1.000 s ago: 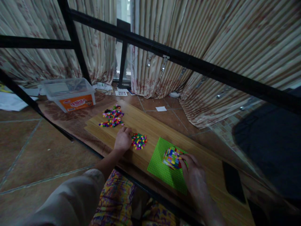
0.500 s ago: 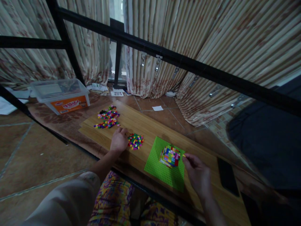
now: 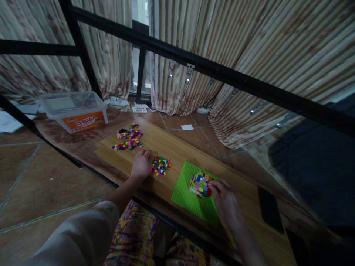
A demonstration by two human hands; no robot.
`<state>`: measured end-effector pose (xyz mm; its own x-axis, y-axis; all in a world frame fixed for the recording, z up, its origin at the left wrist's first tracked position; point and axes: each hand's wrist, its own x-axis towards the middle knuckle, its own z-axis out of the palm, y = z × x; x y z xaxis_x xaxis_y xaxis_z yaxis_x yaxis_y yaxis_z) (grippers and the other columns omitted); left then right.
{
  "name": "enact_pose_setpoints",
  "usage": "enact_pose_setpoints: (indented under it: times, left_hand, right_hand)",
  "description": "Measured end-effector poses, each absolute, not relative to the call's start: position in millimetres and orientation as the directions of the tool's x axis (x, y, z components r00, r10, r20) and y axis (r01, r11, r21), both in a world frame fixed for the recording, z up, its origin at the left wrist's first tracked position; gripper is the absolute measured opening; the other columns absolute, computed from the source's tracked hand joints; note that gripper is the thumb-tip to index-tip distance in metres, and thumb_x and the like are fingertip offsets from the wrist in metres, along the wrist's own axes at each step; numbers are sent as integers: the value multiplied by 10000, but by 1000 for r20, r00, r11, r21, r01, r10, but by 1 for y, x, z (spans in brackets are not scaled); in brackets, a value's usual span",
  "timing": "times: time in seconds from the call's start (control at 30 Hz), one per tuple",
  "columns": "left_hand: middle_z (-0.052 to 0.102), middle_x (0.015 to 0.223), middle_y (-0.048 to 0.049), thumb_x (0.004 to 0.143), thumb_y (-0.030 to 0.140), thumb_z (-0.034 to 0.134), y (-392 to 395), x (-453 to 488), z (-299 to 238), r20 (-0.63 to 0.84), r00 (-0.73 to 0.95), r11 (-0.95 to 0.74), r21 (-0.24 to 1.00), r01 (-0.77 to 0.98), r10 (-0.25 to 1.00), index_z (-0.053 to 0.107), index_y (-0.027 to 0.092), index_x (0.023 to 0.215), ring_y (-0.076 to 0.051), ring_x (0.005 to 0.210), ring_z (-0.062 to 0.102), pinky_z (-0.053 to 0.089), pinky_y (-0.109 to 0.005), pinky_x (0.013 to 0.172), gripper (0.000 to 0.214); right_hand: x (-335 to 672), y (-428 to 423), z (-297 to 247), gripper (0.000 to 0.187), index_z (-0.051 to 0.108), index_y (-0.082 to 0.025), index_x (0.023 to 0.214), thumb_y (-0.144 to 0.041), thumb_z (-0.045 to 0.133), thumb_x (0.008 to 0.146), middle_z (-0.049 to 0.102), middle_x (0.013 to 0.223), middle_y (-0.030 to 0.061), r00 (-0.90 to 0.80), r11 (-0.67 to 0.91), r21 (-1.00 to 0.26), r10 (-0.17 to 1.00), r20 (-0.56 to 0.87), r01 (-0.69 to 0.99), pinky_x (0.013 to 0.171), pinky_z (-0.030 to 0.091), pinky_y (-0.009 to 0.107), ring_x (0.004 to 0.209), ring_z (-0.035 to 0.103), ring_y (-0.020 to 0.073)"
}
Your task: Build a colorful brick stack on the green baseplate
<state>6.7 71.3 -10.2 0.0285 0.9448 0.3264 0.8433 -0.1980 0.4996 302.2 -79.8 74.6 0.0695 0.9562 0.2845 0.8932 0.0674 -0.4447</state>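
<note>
A green baseplate (image 3: pixel 188 199) lies on a wooden board (image 3: pixel 177 147) on the floor. On it stands a small block of many-coloured bricks (image 3: pixel 200 183). My right hand (image 3: pixel 226 201) rests at the block's right side with fingers pinched together against it; what they hold is hidden. My left hand (image 3: pixel 141 164) lies curled on the board, touching the left edge of a small pile of loose coloured bricks (image 3: pixel 161 165). A larger scatter of bricks (image 3: pixel 128 138) sits at the board's far left end.
A clear plastic tub with an orange label (image 3: pixel 73 111) stands on the floor at the left. A black phone (image 3: pixel 270 208) lies on the board's right end. Black metal bars and striped curtains cross behind. Papers lie by the curtains.
My right hand has moved left from beside the baseplate's right edge back onto the brick block. My left hand has stayed by the small pile.
</note>
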Motion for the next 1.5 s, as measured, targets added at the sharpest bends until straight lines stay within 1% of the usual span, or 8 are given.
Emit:
enact_pose_setpoints:
  times: [0.17, 0.5, 0.6, 0.8, 1.03, 1.27, 1.37, 1.5]
  left_hand:
    - [601, 970, -92, 781, 78, 416, 72, 7, -11, 320, 28, -197, 509, 838, 947, 642, 174, 926, -218, 931, 569, 457, -332, 879, 285]
    - [594, 950, -91, 784, 78, 418, 71, 7, -11, 328, 30, -203, 509, 837, 944, 637, 176, 893, -220, 925, 563, 458, -335, 872, 263]
    - [596, 953, -93, 792, 75, 407, 71, 7, -10, 332, 32, -210, 515, 831, 943, 635, 176, 889, -218, 927, 562, 459, -338, 875, 267]
    - [591, 942, -86, 785, 62, 418, 70, 8, -9, 328, 26, -205, 524, 827, 944, 631, 179, 904, -210, 920, 562, 461, -340, 881, 270]
    - [592, 956, -95, 773, 58, 420, 69, 8, -9, 321, 24, -205, 545, 813, 947, 639, 177, 896, -213, 916, 559, 463, -342, 869, 278]
    - [595, 945, -89, 770, 65, 427, 69, 8, -9, 335, 30, -215, 532, 819, 942, 636, 171, 910, -209, 923, 557, 463, -332, 886, 273]
    - [599, 956, -90, 777, 71, 423, 70, 8, -10, 340, 25, -213, 529, 821, 940, 638, 175, 911, -210, 930, 560, 462, -332, 885, 274]
    - [600, 944, -98, 788, 81, 414, 71, 8, -11, 337, 29, -214, 526, 823, 941, 646, 170, 913, -216, 918, 564, 459, -340, 868, 279]
  right_hand:
    - [299, -78, 75, 251, 641, -186, 860, -269, 415, 934, 645, 866, 54, 29, 60, -314, 963, 269, 948, 734, 475, 296, 777, 629, 181]
    - [285, -77, 84, 220, 606, -193, 812, -108, 418, 888, 619, 817, 51, -1, -22, 113, 980, 197, 993, 599, 398, 257, 701, 596, 164]
    - [284, -76, 86, 236, 596, -204, 810, -70, 408, 860, 619, 814, 60, -33, 3, 153, 980, 197, 988, 573, 392, 264, 684, 596, 169]
    - [283, -71, 88, 294, 581, -199, 739, 5, 379, 802, 621, 743, 85, -83, 56, 148, 980, 179, 987, 508, 361, 286, 593, 601, 186]
    - [274, -65, 95, 308, 605, -182, 721, 36, 399, 788, 632, 698, 103, -105, 67, 277, 987, 125, 958, 505, 353, 289, 589, 625, 209]
    - [284, -66, 93, 264, 624, -183, 764, -7, 433, 811, 646, 756, 74, -116, 94, 168, 985, 129, 981, 525, 373, 272, 635, 630, 189]
    - [294, -70, 85, 244, 630, -198, 760, -114, 432, 874, 656, 788, 58, -100, 98, 20, 976, 194, 995, 582, 420, 274, 675, 629, 184]
    - [302, -77, 75, 265, 657, -200, 803, -267, 432, 927, 672, 832, 47, -25, 106, -243, 949, 315, 964, 713, 480, 295, 761, 642, 182]
